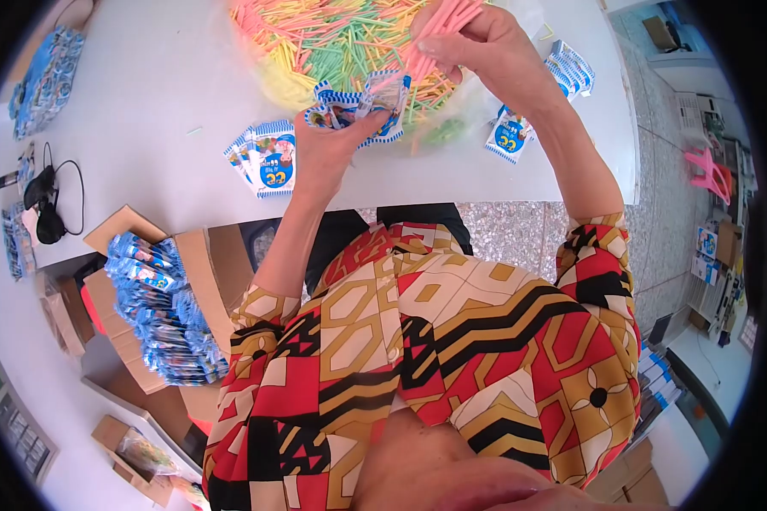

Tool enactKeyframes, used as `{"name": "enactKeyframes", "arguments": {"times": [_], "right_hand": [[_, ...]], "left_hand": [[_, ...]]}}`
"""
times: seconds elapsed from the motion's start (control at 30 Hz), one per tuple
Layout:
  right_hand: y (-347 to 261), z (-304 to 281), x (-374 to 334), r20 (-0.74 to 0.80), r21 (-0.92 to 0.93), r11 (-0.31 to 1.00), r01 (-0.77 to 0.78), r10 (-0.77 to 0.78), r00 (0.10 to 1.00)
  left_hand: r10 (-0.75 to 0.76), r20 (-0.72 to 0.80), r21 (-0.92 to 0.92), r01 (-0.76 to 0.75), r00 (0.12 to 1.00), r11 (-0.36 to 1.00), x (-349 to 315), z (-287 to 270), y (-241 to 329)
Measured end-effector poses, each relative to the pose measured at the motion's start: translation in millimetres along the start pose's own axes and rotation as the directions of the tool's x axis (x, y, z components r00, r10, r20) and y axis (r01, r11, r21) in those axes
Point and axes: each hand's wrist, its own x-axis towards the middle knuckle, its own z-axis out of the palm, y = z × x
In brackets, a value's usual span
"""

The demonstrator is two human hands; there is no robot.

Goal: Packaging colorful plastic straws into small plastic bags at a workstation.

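Observation:
My left hand (pixel 324 153) grips a blue-and-white plastic packet (pixel 341 109) by its lower side; its upper part is crumpled and partly see-through. To the right and a little higher, my right hand (pixel 501 58) pinches a bunch of thin pink sticks (pixel 447 24). Beneath and beyond both hands spreads a heap of pink, yellow, green and orange sticks (pixel 349 38) on clear plastic sheeting. Flat blue-and-white packets (pixel 273 160) lie fanned beside my left wrist. More such packets (pixel 510 136) lie under my right forearm, which hides part of them.
Filled blue packets (pixel 153 289) crowd an open cardboard box (pixel 209 277) below the left of the white table (pixel 162 162). A black corded object (pixel 49 204) and packet bundles (pixel 49 81) lie at the table's far left. A pink stool (pixel 709 175) stands on the floor at right.

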Motion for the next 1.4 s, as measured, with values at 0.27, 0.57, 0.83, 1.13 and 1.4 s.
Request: {"name": "enactKeyframes", "arguments": {"times": [0.27, 0.57, 0.83, 1.13, 1.4], "right_hand": [[-17, 2, 5, 0.112, -0.118, 0.991, -0.061, 0.074, 0.991], [-32, 15, 3, 0.055, -0.493, 0.849, 0.192, -0.19, 0.98], [-27, 28, 6, 0.317, -0.612, 0.577, 0.541, -0.448, 0.836], [-27, 25, 10, 0.121, -0.331, 0.94, 0.078, -0.04, 0.992], [-23, 25, 13, 0.101, -0.347, 0.938, -0.026, 0.065, 0.993]], "left_hand": [[0.061, -0.007, 0.088, -0.061, 0.998, 0.994, -1, -2, 0], [0.079, -0.056, 0.097, -0.073, 0.995, 0.993, 2, -4, -3], [0.066, -0.046, 0.106, -0.061, 0.997, 0.993, 5, -1, -1], [0.057, -0.012, 0.065, -0.056, 0.998, 0.996, 4, 4, 8], [0.078, -0.018, -0.138, -0.08, 0.997, 0.987, 8, 8, 7]]}}
